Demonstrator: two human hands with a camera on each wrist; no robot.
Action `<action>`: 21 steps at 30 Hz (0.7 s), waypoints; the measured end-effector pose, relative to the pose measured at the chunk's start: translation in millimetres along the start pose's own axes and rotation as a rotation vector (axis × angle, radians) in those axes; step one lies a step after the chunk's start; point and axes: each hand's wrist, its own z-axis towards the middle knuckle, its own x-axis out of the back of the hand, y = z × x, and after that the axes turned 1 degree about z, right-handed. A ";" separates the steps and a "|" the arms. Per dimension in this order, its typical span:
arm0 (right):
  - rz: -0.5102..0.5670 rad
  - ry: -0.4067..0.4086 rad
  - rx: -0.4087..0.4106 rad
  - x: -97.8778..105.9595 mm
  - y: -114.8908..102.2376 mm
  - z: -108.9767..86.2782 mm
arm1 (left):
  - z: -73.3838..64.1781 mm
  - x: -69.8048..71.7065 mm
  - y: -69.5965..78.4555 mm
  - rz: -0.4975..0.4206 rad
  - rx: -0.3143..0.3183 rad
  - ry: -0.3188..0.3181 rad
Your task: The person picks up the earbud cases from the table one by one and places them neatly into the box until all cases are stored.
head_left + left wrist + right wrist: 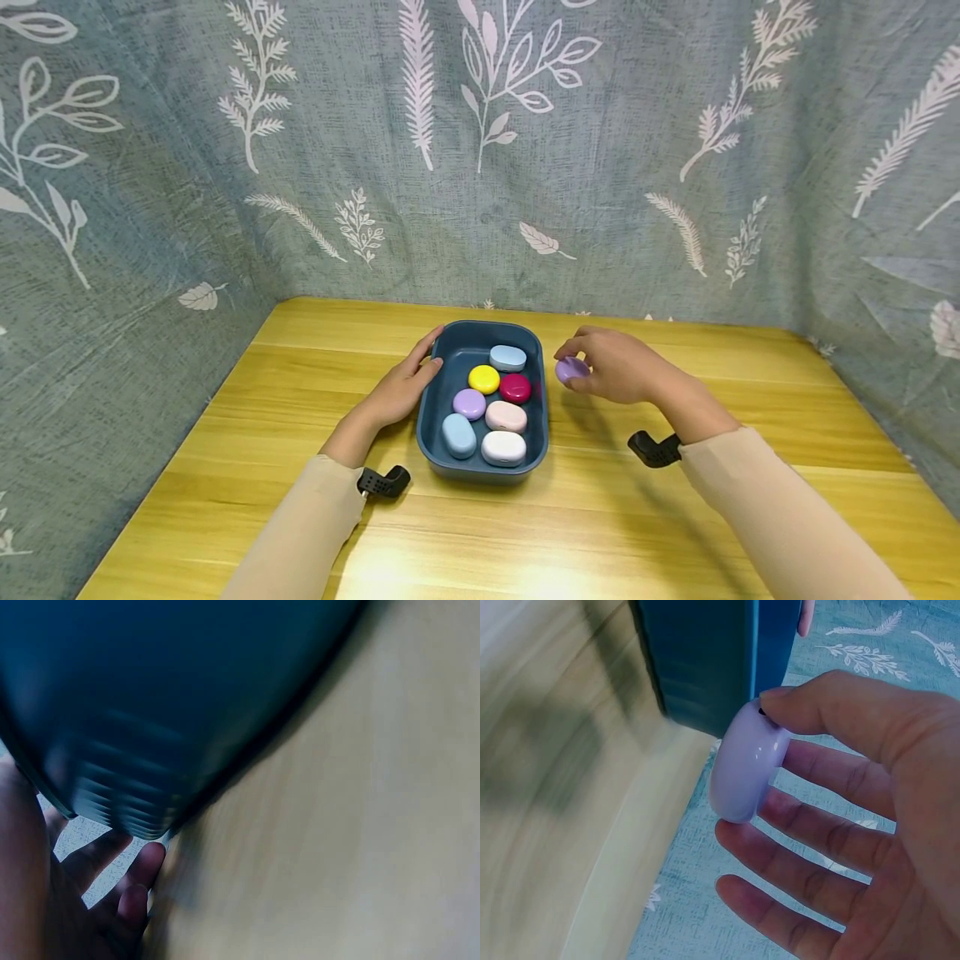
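In the head view, my right hand (618, 367) pinches a glossy round lavender case (573, 372), just right of a dark blue bin (482, 477). The right wrist view shows the thumb on one edge of that case (746, 765) and fingertips against its other side. It is held above the tabletop, tilted on edge. My left hand (397, 392) rests against the bin's left side, thumb at the rim and fingers along the outer wall. Inside the bin lie a yellow round case (483, 379), a dark red one (515, 388), another lavender one (469, 404) and several oval cases.
Among the oval cases are a white one (503, 448), a pale pink one (506, 417) and two light blue ones (459, 436). The bin stands on a yellow wood-grain table (600, 525). A grey-blue leaf-patterned cloth (450, 208) hangs behind and at both sides.
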 end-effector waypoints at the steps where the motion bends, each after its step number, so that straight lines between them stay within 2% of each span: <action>1: -0.002 -0.003 0.001 0.7 -1.2 1.1 | 0.2 -0.1 -0.2 -0.001 -0.003 -0.001; 2: -0.006 -0.007 0.001 1.3 -2.4 2.1 | 0.2 -0.1 -0.3 -0.004 -0.004 -0.002; 9: -0.036 -0.006 0.014 6.0 -12.5 10.1 | -17.3 11.9 35.4 -0.018 0.029 -0.077; 14: -0.050 -0.012 0.026 6.6 -16.2 16.1 | -14.9 11.3 31.3 -0.019 0.026 -0.077; 21: -0.044 -0.037 0.020 7.3 -22.7 22.0 | -0.6 2.6 2.9 -0.031 0.018 -0.046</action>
